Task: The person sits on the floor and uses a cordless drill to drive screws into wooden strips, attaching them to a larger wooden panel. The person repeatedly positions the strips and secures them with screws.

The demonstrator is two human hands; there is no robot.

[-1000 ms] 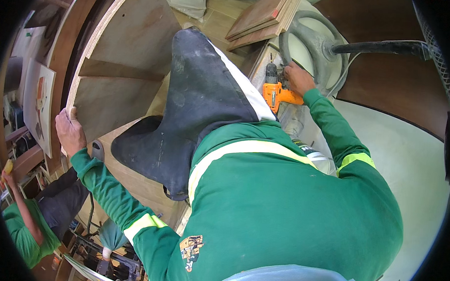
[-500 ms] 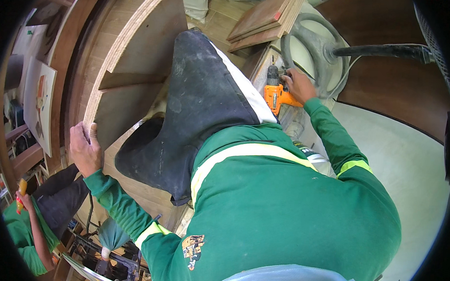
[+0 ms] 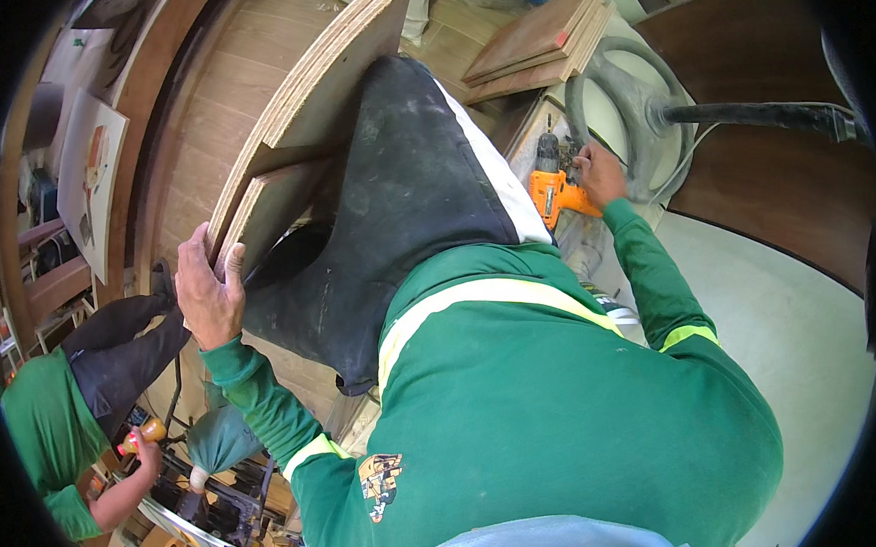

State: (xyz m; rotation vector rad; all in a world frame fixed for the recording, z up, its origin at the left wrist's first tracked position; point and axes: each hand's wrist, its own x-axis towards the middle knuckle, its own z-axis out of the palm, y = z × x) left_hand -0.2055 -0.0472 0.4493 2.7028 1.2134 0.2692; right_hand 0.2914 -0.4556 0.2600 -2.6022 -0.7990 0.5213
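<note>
My left hand (image 3: 209,292) grips the edge of a plywood panel (image 3: 309,105) that stands on its edge in front of me, fingers wrapped over its layered rim. My right hand (image 3: 599,175) holds an orange and black power drill (image 3: 554,186), pointing toward a pale surface beside a grey coiled hose (image 3: 625,116). My green sleeves with reflective bands and a dark trouser leg (image 3: 411,205) fill the middle of the view.
A stack of brown boards (image 3: 538,41) lies beyond the drill. A curved dark wood panel (image 3: 778,199) sits at the right. At lower left another person in green (image 3: 42,433) crouches holding an orange-handled tool (image 3: 141,434) near machinery.
My left hand has slid right and down along the plywood edge as the view shifted. The panel now stands closer to me. My right hand stays on the drill.
</note>
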